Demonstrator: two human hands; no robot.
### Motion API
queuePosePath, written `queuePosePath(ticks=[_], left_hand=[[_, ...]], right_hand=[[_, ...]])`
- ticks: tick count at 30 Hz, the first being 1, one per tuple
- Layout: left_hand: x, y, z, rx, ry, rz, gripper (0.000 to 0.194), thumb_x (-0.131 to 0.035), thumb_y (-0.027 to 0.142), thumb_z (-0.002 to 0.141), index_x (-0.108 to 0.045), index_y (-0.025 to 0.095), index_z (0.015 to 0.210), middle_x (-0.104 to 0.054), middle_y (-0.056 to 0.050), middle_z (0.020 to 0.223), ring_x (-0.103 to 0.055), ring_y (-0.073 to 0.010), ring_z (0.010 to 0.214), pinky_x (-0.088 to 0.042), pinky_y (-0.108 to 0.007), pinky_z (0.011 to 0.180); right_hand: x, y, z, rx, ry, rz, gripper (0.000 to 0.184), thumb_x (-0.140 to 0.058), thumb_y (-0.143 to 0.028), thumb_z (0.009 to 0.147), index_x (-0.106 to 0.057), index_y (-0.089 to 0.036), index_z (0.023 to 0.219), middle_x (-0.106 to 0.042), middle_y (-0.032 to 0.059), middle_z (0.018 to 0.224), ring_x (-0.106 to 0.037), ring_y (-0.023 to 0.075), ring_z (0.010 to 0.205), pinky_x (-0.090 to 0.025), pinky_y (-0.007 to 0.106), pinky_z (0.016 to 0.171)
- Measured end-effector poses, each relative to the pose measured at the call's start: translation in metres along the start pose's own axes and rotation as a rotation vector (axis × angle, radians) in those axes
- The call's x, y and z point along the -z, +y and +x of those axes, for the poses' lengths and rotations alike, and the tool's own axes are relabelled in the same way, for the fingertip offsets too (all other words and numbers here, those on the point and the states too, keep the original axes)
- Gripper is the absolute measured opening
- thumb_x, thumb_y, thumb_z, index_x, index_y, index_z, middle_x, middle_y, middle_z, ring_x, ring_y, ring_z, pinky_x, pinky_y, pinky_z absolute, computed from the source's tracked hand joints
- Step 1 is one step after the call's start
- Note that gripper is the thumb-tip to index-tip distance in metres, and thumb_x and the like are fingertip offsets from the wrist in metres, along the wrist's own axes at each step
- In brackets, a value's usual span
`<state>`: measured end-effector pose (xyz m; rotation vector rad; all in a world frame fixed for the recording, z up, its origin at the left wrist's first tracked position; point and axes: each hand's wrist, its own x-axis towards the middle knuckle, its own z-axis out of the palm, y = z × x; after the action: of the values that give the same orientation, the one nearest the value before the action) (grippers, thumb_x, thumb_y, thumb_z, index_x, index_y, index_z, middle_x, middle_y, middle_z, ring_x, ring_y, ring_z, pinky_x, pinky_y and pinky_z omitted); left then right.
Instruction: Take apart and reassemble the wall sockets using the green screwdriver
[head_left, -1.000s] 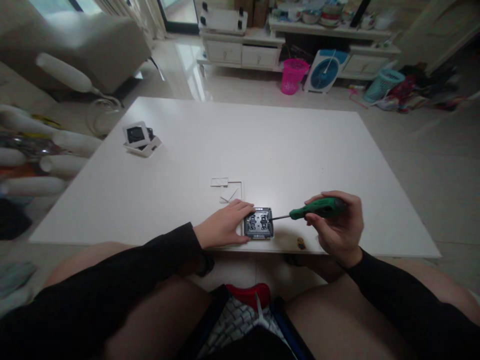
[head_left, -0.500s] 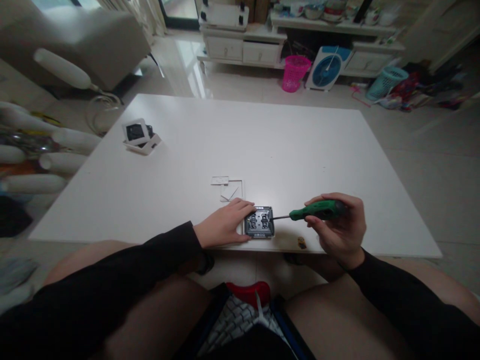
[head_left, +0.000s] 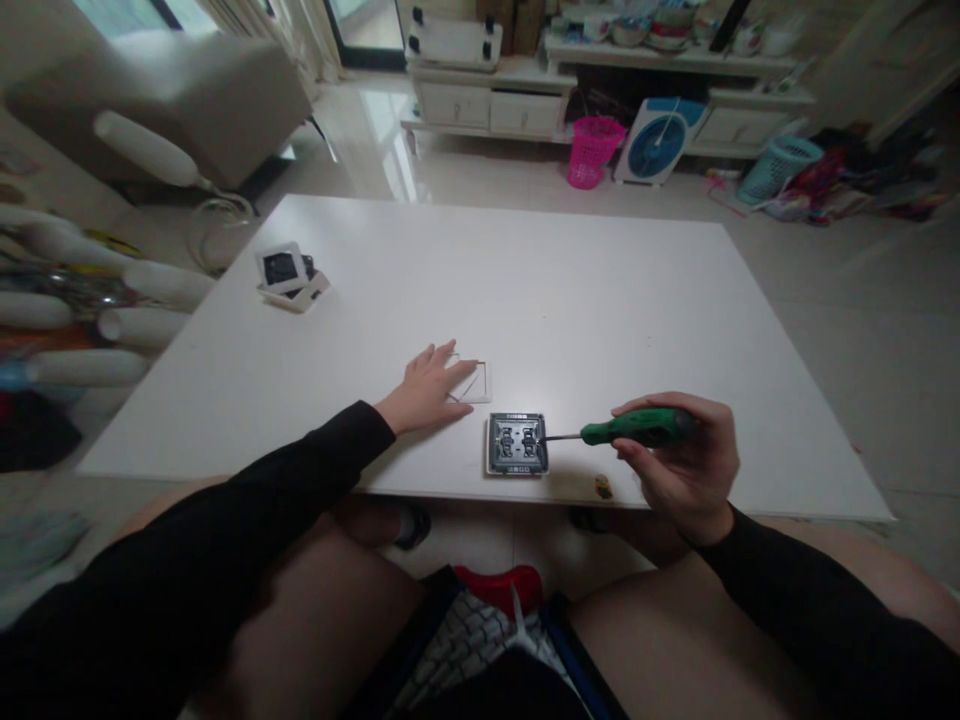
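A dark grey switch module [head_left: 517, 444] lies face up near the front edge of the white table [head_left: 570, 290]. My right hand [head_left: 686, 468] is closed around a green-handled screwdriver [head_left: 636, 428], whose tip points left at the module's right side. My left hand [head_left: 427, 388] lies open, fingers spread, on small white plastic cover pieces [head_left: 472, 382] just behind and left of the module. A tiny yellow and dark part [head_left: 601, 488] sits at the table's front edge, right of the module.
A second switch on a white frame [head_left: 289, 277] rests at the table's left side. White tubes [head_left: 112, 325] are stacked left of the table. Beyond it are a pink bin [head_left: 591, 151], a blue fan [head_left: 651, 143], a teal basket [head_left: 774, 166] and white cabinets [head_left: 487, 105].
My left hand has let go of the switch module and moved back and left onto the white cover pieces, opening its fingers. The right hand and screwdriver have barely moved.
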<state>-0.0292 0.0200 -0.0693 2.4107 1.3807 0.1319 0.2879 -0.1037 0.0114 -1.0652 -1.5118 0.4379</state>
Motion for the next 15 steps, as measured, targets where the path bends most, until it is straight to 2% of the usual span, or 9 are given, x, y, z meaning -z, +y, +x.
queuePosePath(ticks=[5, 15], left_hand=[[-0.003, 0.01, -0.002, -0.011, -0.018, 0.013, 0.065, -0.069, 0.038, 0.092, -0.051, 0.027, 0.153, -0.038, -0.021, 0.165, -0.04, -0.0469, 0.146, -0.039, -0.067, 0.114], [-0.001, 0.012, -0.004, -0.08, -0.073, 0.064, 0.043, -0.058, 0.039, 0.102, -0.061, 0.03, 0.144, -0.041, -0.017, 0.164, -0.04, -0.0447, 0.145, -0.042, -0.067, 0.111]], right_hand=[[0.003, -0.003, 0.0, 0.057, -0.027, -0.007, 0.049, -0.088, -0.019, 0.078, -0.066, -0.032, 0.121, -0.078, 0.0008, 0.096, -0.076, 0.0227, 0.08, -0.067, 0.04, 0.066], [0.004, -0.003, -0.002, 0.073, -0.076, -0.034, 0.055, -0.088, -0.018, 0.081, -0.064, -0.034, 0.128, -0.077, 0.0017, 0.099, -0.076, 0.0237, 0.082, -0.066, 0.042, 0.066]])
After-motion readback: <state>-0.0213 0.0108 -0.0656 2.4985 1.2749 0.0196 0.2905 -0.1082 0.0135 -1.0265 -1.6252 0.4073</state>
